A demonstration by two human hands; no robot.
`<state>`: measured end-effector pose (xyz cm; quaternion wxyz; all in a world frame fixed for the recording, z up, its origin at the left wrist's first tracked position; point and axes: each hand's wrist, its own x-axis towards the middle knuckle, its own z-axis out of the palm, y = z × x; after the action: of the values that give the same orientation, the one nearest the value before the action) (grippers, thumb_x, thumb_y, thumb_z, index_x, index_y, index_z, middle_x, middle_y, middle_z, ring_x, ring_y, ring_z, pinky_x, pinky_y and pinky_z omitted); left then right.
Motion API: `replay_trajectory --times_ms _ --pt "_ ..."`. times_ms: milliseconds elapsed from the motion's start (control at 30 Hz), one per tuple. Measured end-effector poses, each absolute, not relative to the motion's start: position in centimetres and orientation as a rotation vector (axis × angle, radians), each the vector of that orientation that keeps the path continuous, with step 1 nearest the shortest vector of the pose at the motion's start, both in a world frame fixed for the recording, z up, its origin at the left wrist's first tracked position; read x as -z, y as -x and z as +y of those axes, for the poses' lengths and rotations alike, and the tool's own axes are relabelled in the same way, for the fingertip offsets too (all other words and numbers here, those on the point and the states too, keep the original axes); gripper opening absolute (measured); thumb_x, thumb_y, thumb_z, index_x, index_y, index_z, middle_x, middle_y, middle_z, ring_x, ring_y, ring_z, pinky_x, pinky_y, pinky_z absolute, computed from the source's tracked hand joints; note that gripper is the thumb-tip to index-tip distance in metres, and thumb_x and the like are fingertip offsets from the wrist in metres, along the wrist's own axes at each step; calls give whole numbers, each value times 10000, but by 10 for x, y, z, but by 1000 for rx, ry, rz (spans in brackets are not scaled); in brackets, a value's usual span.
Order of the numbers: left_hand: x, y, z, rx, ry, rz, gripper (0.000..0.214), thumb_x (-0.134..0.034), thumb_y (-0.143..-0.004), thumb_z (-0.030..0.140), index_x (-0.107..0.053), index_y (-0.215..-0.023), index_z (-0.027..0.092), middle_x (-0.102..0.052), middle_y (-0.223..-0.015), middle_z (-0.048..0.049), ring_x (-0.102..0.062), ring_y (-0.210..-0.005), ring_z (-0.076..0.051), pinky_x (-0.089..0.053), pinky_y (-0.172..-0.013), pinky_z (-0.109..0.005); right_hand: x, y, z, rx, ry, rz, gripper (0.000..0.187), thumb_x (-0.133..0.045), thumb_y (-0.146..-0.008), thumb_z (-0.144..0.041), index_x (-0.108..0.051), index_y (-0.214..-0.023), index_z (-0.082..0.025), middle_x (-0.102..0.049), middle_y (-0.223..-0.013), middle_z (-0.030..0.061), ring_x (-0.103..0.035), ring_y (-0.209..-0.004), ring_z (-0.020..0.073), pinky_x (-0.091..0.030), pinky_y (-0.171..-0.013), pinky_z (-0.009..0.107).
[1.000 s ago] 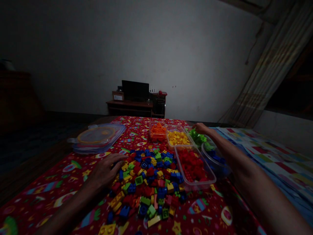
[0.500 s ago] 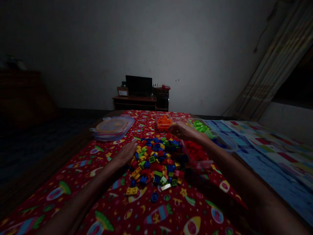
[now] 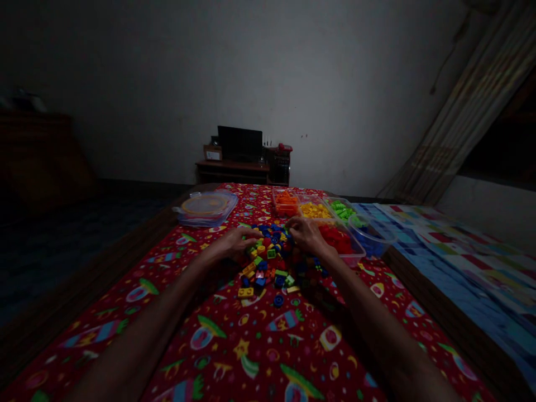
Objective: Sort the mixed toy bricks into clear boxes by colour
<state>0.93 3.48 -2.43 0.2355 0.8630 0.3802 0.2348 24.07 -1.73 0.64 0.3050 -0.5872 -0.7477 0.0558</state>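
Observation:
A heap of mixed toy building bricks [image 3: 272,254], in blue, yellow, red and green, lies on the red patterned cloth. My left hand [image 3: 239,241] reaches in at the heap's left edge with its fingers bent together. Some yellow shows by those fingertips, but what they grip is unclear. At the heap's far right edge is my right hand [image 3: 307,234], fingers curled down over the bricks; the hand hides whatever is in them. Close to it stand a clear box of red bricks [image 3: 335,237] and a box of yellow bricks [image 3: 315,210].
Orange bricks [image 3: 286,202], green bricks [image 3: 342,210] and a round tub with blue bricks [image 3: 372,234] stand at the far right. Stacked clear lids [image 3: 207,207] lie at the far left. A desk with a monitor [image 3: 240,143] stands by the wall.
My right hand has come back from above the yellow bricks' box to the heap. My left hand has moved from resting flat beside the heap to bending its fingers over it. The view has shifted.

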Motion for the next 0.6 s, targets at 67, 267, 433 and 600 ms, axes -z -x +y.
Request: replay_trajectory --times_ms 67,267,433,600 --pt "23 -7 37 -658 -2380 1042 421 -511 -726 433 -703 -994 170 -697 -1059 -80 -633 -985 -243 -480 -868 -327 -9 -239 -23 -197 1551 -1893 266 -492 -755 -185 -701 -918 -174 -683 -762 44 -590 -664 154 -407 -606 232" --pt "27 -14 33 -589 -2432 1190 342 -531 -705 304 -711 -984 223 -716 -998 -37 -651 -908 -223 -499 -800 -286 -15 -219 -40 -322 1390 -2011 264 -487 -735 -94 -690 -890 -160 -684 -820 47 -592 -705 141 -412 -642 222" --pt "19 -14 29 -445 -2483 1220 347 -530 -716 307 -700 -995 192 -711 -988 -45 -647 -859 -211 -499 -763 -268 16 -209 -40 -163 1294 -2274 137 -556 -801 -193 -643 -896 -149 -627 -841 69 -552 -787 156 -397 -710 246" --pt "12 -16 25 -406 -2578 1250 250 -529 -703 274 -701 -844 161 -707 -872 -53 -635 -820 -202 -483 -763 -266 51 -213 -38 51 1110 -2408 79 -500 -858 -147 -557 -913 -140 -543 -915 79 -471 -852 152 -382 -749 254"
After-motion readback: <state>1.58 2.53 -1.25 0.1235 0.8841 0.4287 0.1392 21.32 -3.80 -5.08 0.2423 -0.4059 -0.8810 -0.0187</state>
